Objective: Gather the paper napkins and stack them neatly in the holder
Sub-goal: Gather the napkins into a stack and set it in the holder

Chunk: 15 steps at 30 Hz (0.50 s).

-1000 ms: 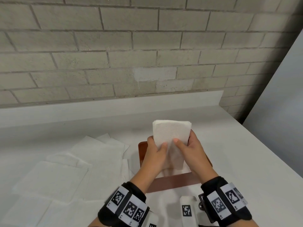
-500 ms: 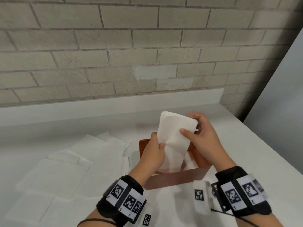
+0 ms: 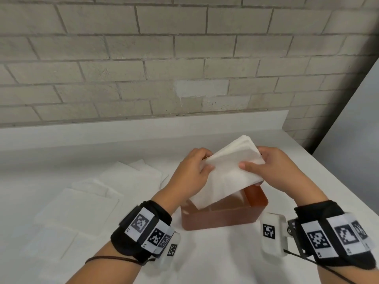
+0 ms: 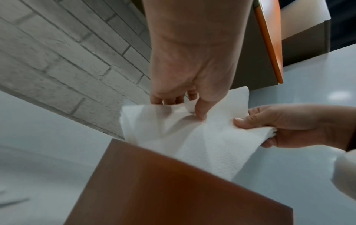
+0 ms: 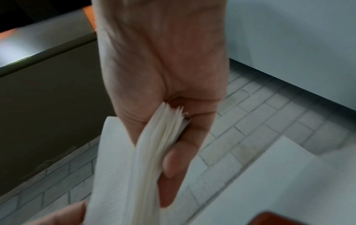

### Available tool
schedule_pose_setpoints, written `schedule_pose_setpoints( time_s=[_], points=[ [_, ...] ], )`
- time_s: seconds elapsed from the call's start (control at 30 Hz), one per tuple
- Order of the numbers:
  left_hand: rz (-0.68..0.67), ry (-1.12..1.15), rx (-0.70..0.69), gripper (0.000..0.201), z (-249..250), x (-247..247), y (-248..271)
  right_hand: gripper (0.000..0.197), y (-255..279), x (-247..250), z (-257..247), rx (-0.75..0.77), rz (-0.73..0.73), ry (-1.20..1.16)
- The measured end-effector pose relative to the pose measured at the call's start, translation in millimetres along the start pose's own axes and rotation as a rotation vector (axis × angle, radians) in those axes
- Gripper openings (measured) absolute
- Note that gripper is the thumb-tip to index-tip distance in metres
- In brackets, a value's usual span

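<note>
A thick stack of white paper napkins (image 3: 227,173) hangs tilted over the brown box-shaped holder (image 3: 223,217), its lower corner dipping inside. My left hand (image 3: 192,171) pinches the stack's left edge, thumb on top. My right hand (image 3: 268,169) grips the right edge, thumb on top and fingers underneath. In the left wrist view the napkin stack (image 4: 192,137) bends between the left hand (image 4: 185,100) and the right hand (image 4: 269,126), above the holder (image 4: 163,190). The right wrist view shows the layered edge of the napkin stack (image 5: 154,144) clamped in the right hand (image 5: 165,137).
Several loose white napkins (image 3: 90,193) lie spread flat on the white counter (image 3: 215,259) left of the holder. A grey brick wall (image 3: 164,58) with a white ledge stands behind. The counter's right edge (image 3: 336,185) drops off beside a grey panel.
The stack has tipped from upright to a slant and swung right. My right hand slid to its right edge, my left hand rose to its left edge.
</note>
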<state>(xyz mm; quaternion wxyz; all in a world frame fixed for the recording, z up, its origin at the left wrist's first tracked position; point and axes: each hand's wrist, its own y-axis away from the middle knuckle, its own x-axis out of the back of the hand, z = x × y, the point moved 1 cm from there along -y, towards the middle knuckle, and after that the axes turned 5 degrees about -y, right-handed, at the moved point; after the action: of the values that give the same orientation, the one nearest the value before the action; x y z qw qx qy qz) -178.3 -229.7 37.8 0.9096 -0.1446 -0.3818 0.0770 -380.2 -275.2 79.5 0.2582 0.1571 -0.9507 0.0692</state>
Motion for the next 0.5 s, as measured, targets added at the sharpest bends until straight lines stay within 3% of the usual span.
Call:
schedule_pose_setpoints(
  time_s=[0.1, 0.27, 0.5],
  points=[
    [0.124, 0.011, 0.012, 0.016, -8.5, 13.8, 7.9, 0.014, -0.9, -5.2, 18.3, -0.092, 0.054, -0.088],
    [0.223, -0.059, 0.138, 0.015, -45.9, 67.1, 35.7, 0.016, -1.2, -21.9, 37.3, -0.316, -0.054, -0.354],
    [0.062, -0.277, 0.495, 0.014, -127.8, 145.2, 94.5, 0.023, -13.1, -44.7, 50.2, -0.388, -0.114, -0.19]
  ],
)
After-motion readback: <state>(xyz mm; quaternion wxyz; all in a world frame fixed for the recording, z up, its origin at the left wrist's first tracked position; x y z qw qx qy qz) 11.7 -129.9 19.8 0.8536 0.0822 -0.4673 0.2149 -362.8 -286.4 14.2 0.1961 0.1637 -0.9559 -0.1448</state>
